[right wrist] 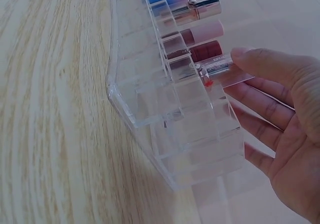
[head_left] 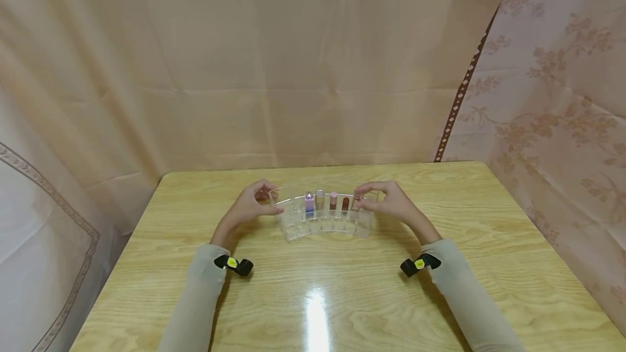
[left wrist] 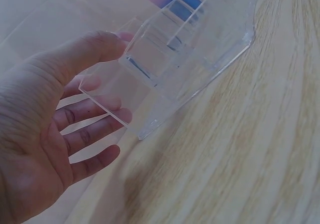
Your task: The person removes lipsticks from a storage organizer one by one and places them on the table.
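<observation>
A clear, curved, tiered lipstick organizer [head_left: 323, 226] stands on the table. My left hand [head_left: 248, 203] holds its left end; in the left wrist view the thumb lies on a compartment edge and the other fingers are beside and behind the clear side wall [left wrist: 112, 111]. At the right end of the row, my right hand [head_left: 393, 201] pinches a silvery-clear lipstick [right wrist: 216, 69] whose lower end is at a compartment. Left of it stand a dark red lipstick [right wrist: 206, 50], a pink-capped one [right wrist: 207, 32], a gold-silver one [right wrist: 202, 8] and a pink-blue one [head_left: 309, 202].
The organizer rests on a wood-grain table [head_left: 274, 297] with a bright light reflection near its front. A beige curtain [head_left: 303, 69] hangs behind the table, and a floral cloth [head_left: 562, 96] hangs on the right. Black wrist cameras sit on both sleeves.
</observation>
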`<state>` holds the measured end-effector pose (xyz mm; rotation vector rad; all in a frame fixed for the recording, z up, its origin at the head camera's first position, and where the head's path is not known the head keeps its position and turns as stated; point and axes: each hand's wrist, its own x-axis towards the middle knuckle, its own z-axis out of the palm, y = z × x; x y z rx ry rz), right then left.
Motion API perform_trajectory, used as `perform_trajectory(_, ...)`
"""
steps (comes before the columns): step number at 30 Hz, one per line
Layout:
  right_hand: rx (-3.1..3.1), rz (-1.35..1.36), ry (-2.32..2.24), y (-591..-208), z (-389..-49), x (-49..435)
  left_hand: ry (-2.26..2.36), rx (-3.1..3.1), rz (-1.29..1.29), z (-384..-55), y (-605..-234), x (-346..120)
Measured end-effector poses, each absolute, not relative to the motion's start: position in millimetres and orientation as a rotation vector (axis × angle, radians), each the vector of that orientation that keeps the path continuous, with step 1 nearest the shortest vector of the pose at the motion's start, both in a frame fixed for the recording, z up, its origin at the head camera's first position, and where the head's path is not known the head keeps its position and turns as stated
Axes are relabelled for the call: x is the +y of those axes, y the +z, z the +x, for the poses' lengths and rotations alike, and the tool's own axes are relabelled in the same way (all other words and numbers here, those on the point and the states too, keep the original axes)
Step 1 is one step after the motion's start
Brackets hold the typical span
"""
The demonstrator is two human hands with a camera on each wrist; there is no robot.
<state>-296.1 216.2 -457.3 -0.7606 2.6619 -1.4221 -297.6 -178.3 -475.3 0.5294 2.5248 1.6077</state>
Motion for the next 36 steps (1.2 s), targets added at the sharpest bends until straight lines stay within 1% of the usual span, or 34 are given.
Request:
perform_trajectory(3, 2.647, -0.76, -1.436, -457.6, -295.9, 216.1, 1.609, 2.507, 0.507, -289.5, -462.9, -174.1)
perform_trajectory(12, 2.644, -0.742, -1.448, -455.2, -293.7, 213.5, 1.638, 2.492, 0.507, -289.5, -466.0, -174.3)
perform_trajectory(16, 2.696, -0.778, -1.428, -455.1, -292.2, 211.4, 1.64, 2.488, 0.513, -289.4, -466.5, -174.6)
perform_trajectory(18, 2.767, -0.861, -1.381, -454.8, -291.7, 209.7, 1.631, 2.498, 0.514, -289.2, -466.2, -174.7)
perform_trajectory(24, 3.067, -1.239, -1.115, -450.1, -288.8, 204.4, 1.628, 2.514, 0.517, -288.7, -465.3, -174.2)
perform_trajectory(31, 3.245, -1.427, -0.836, -446.2, -286.2, 201.2, 1.632, 2.503, 0.52, -289.1, -466.3, -174.5)
perform_trajectory(36, 3.288, -1.534, -0.766, -447.6, -288.7, 200.0, 1.638, 2.498, 0.524, -290.1, -466.8, -175.1)
